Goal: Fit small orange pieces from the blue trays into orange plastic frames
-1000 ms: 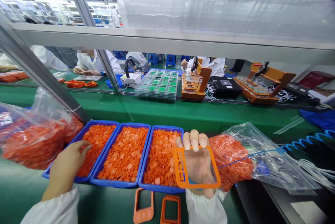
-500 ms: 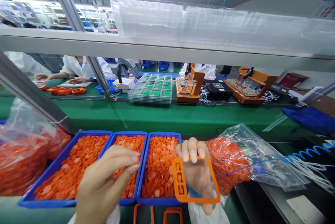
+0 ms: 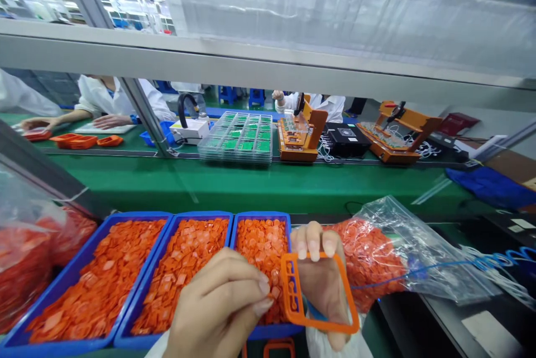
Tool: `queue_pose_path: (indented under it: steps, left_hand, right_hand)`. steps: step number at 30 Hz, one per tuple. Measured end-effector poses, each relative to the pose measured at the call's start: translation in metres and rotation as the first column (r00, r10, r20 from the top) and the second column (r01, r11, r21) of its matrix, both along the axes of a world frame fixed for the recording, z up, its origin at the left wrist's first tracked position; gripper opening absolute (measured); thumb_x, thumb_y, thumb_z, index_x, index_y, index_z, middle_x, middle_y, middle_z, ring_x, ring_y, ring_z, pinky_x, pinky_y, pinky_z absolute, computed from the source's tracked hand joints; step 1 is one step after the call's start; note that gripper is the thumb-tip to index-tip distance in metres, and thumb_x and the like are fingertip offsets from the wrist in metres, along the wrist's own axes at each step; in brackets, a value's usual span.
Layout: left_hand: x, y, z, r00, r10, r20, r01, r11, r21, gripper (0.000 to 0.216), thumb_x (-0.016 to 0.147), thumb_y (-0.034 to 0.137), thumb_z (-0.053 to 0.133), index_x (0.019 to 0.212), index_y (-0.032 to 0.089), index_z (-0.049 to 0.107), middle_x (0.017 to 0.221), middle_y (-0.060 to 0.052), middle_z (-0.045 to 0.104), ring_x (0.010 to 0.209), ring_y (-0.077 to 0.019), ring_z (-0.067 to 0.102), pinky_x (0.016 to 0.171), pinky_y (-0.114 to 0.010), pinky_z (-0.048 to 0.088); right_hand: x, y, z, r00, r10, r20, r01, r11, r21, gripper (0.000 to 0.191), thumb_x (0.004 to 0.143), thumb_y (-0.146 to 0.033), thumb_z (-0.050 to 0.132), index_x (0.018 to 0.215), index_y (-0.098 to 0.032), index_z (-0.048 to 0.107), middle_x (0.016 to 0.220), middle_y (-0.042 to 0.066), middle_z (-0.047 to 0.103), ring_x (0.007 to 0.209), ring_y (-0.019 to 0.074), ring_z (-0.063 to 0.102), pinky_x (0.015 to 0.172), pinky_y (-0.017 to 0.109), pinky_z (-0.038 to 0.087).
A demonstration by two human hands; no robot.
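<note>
My right hand (image 3: 315,239) grips an orange plastic frame (image 3: 354,313) by its top and bottom edges. A large window fills most of the frame, and a row of small cut-outs runs down its left side. My left hand (image 3: 226,299) is pinched, thumb against fingers, just left of those cut-outs. What sits between its fingertips is too small to make out against the orange pieces behind. Under and behind the hands are blue bins: a right bin (image 3: 288,224), a middle bin (image 3: 175,223) and a left bin (image 3: 115,218), each full of small orange pieces.
A clear bag of orange pieces (image 3: 368,257) lies to the right, another bag (image 3: 25,257) at far left. Orange frames (image 3: 280,344) lie below the bins. Beyond the green surface stand clear trays (image 3: 237,137) and an orange fixture (image 3: 304,134). Co-workers' hands (image 3: 112,121) show at back left.
My left hand has moved right, towards the frame's cut-out side, still pinched. The frame has shifted slightly right and tilted in my right hand. The view has shifted.
</note>
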State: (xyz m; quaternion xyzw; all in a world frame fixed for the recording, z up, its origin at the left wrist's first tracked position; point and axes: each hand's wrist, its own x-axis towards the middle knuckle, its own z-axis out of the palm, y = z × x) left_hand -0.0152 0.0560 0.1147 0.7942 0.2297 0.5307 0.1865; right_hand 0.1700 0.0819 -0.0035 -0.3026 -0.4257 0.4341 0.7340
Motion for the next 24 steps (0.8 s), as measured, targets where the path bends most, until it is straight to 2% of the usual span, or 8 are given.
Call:
queue_pose_path:
  steps: [4, 9, 15, 19, 24]
  left_hand:
    - [0.006, 0.005, -0.003, 0.999, -0.039, 0.01, 0.039, 0.999, -0.01, 0.01, 0.106, 0.014, 0.067, 0.1, 0.021, 0.07, 0.088, -0.003, 0.077, 0.078, -0.0136, 0.073, 0.07, -0.023, 0.064]
    - [0.01, 0.001, -0.008, 0.999, 0.033, 0.012, -0.033, 0.999, 0.002, 0.016, 0.111, 0.022, 0.062, 0.097, 0.02, 0.071, 0.085, -0.002, 0.069, 0.078, -0.0119, 0.067, 0.07, -0.022, 0.058]
    - [0.013, 0.001, -0.017, 0.996, 0.051, 0.067, -0.042, 0.99, -0.133, 0.02, 0.115, 0.026, 0.053, 0.112, 0.022, 0.072, 0.089, -0.001, 0.06, 0.075, -0.0103, 0.062, 0.065, -0.019, 0.054]
    - [0.017, 0.005, -0.021, 0.991, -0.045, 0.125, 0.075, 0.966, -0.248, 0.021, 0.115, 0.032, 0.054, 0.108, 0.025, 0.072, 0.088, -0.001, 0.062, 0.076, -0.0119, 0.063, 0.065, -0.02, 0.054]
    - [0.019, 0.007, -0.023, 0.979, -0.089, 0.183, 0.146, 0.933, -0.328, 0.023, 0.114, 0.039, 0.058, 0.105, 0.024, 0.074, 0.085, -0.001, 0.064, 0.075, -0.0124, 0.064, 0.065, -0.021, 0.052]
  right_hand:
    - [-0.006, 0.001, 0.006, 1.0, 0.025, 0.009, -0.025, 0.999, -0.033, 0.097, 0.012, -0.045, 0.112, 0.086, -0.034, 0.049, 0.081, -0.004, 0.042, 0.073, 0.0266, 0.053, 0.072, 0.05, 0.048]
    - [-0.009, -0.001, 0.011, 0.997, 0.082, 0.012, -0.081, 0.994, -0.07, 0.098, 0.015, -0.049, 0.111, 0.092, -0.036, 0.052, 0.086, -0.001, 0.047, 0.083, 0.0306, 0.056, 0.076, 0.051, 0.048]
    - [-0.007, -0.001, 0.009, 0.993, 0.115, -0.004, -0.115, 0.99, -0.079, 0.101, 0.012, -0.051, 0.111, 0.091, -0.035, 0.05, 0.085, -0.001, 0.049, 0.08, 0.0309, 0.058, 0.072, 0.051, 0.049]
    - [-0.003, -0.001, 0.004, 0.994, 0.106, -0.02, -0.106, 0.994, -0.015, 0.1, 0.013, -0.053, 0.111, 0.09, -0.035, 0.05, 0.082, -0.001, 0.049, 0.078, 0.0309, 0.058, 0.072, 0.05, 0.048]
    - [-0.002, -0.003, 0.011, 0.99, 0.117, -0.085, -0.101, 0.98, 0.172, 0.097, 0.016, -0.068, 0.106, 0.087, -0.034, 0.05, 0.075, -0.005, 0.046, 0.062, 0.0202, 0.047, 0.063, 0.039, 0.042]
